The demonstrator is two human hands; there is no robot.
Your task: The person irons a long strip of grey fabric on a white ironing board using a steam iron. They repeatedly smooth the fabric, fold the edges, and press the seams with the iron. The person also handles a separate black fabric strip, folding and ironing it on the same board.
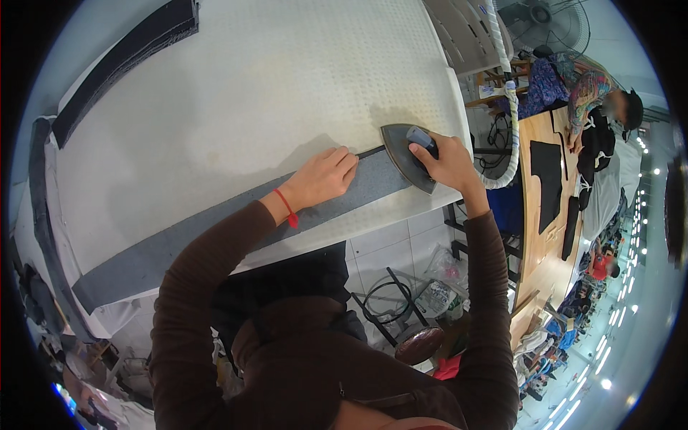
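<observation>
A long grey fabric strip (236, 223) lies along the near edge of the white padded ironing table (236, 86). On the strip's right end rests an iron (405, 152), and my right hand (448, 161) is closed around its dark handle. My left hand (331, 172) sits on the strip's far edge, left of the iron, with its fingers pinched together where the dark edge runs. Whatever is between those fingertips is too small to make out. A red cord bracelet circles my left wrist.
Dark fabric strips (129, 61) are stacked at the table's far left. A white-wrapped hose (513, 122) hangs to the right. Beyond it, a person leans over a wooden table (534, 215) with black cut pieces (546, 183). A round-seated stool (419, 345) lies on the floor below.
</observation>
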